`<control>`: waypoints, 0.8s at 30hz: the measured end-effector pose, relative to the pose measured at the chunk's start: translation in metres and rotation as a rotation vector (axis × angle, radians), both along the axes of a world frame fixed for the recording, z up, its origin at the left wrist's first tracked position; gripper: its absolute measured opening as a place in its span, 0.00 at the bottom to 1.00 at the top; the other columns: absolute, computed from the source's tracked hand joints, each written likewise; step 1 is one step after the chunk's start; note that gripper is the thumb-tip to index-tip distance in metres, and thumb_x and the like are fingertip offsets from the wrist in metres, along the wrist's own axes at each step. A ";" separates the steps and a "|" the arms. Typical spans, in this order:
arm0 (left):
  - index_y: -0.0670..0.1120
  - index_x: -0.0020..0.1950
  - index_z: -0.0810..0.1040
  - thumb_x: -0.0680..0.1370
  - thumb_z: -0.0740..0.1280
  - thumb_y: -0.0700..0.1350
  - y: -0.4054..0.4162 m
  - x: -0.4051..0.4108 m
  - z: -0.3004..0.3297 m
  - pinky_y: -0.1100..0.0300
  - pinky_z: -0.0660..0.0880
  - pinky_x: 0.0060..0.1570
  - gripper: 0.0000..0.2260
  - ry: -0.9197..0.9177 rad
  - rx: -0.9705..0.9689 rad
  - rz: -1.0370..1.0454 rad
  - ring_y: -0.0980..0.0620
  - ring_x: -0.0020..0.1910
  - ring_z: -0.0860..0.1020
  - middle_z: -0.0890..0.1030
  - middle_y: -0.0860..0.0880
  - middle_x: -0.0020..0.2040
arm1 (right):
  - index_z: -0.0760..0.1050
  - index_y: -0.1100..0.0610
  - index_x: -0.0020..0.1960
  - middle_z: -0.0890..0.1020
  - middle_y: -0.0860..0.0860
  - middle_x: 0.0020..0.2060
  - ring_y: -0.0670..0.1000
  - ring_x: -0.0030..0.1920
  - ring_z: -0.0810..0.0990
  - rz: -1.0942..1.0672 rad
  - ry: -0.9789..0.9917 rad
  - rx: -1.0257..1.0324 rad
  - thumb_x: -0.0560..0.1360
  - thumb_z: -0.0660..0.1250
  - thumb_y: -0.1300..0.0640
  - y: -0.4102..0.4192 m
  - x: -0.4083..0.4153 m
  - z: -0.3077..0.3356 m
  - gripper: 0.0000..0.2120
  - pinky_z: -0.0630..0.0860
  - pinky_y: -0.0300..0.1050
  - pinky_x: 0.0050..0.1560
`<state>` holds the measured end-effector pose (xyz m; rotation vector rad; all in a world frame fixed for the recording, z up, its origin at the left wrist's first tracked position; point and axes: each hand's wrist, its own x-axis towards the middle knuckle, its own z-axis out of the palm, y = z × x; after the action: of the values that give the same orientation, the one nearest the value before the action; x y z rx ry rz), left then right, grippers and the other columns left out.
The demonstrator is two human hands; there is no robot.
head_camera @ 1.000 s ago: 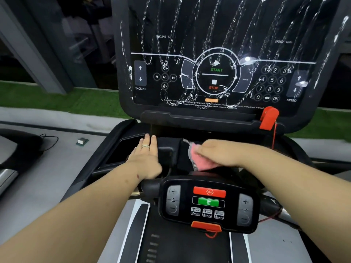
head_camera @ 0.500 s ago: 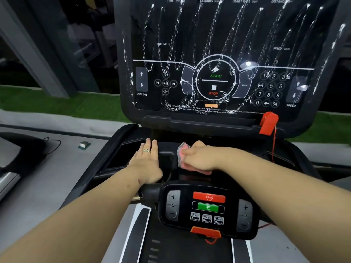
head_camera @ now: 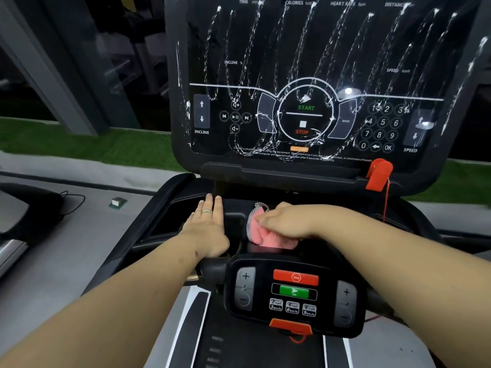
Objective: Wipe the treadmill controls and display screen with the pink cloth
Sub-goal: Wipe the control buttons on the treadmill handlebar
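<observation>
The treadmill's large black display screen fills the top of the view, streaked with white looping foam trails. Below it lies the black console tray. My right hand grips the pink cloth and presses it onto the tray's middle. My left hand, with a ring on one finger, rests flat on the tray just left of the cloth, fingers straight. Nearer to me sits the small control pad with a red stop button, a green go button and plus/minus keys.
A red safety clip with a red cord hangs at the screen's lower right. The treadmill belt runs below the pad. Grey floor, a small box and another machine's black edge lie to the left, green turf behind.
My right hand has slid the pink cloth leftward along the tray, towards my left hand. My left hand has stayed flat in place. The view has tilted up slightly.
</observation>
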<state>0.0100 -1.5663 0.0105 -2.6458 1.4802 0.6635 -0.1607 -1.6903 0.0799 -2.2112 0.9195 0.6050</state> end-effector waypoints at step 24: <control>0.46 0.83 0.33 0.77 0.62 0.45 0.000 -0.002 0.004 0.51 0.45 0.81 0.44 -0.015 0.025 0.013 0.46 0.83 0.38 0.33 0.45 0.83 | 0.78 0.44 0.67 0.81 0.44 0.64 0.50 0.63 0.80 0.239 -0.031 -0.437 0.75 0.64 0.61 -0.031 -0.099 -0.023 0.23 0.76 0.48 0.65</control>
<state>0.0076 -1.5661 0.0148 -2.6378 1.4426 0.6571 -0.2592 -1.7215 0.0573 -2.7416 0.8367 0.5108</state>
